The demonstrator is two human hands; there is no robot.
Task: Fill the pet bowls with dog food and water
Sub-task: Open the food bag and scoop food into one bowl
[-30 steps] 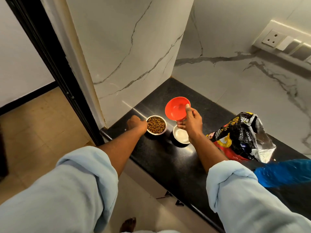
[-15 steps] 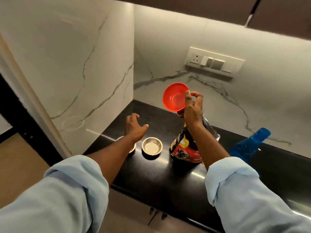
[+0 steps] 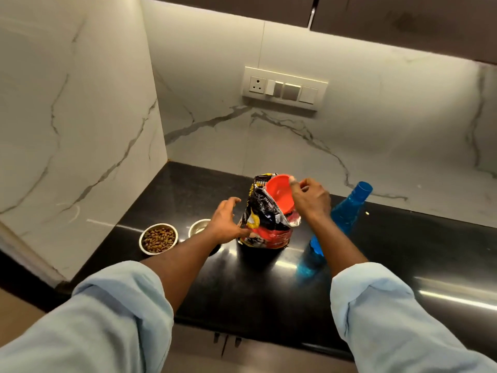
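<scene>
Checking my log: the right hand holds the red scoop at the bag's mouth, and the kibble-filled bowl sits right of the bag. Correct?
No: the head view shows the kibble-filled bowl left of the bag; right hand and red scoop as stated.

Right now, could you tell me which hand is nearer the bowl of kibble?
Left. The left hand is beside the dog food bag, right of the bowl of kibble; the right hand holds the red cup at the bag's mouth, farther right.
</scene>
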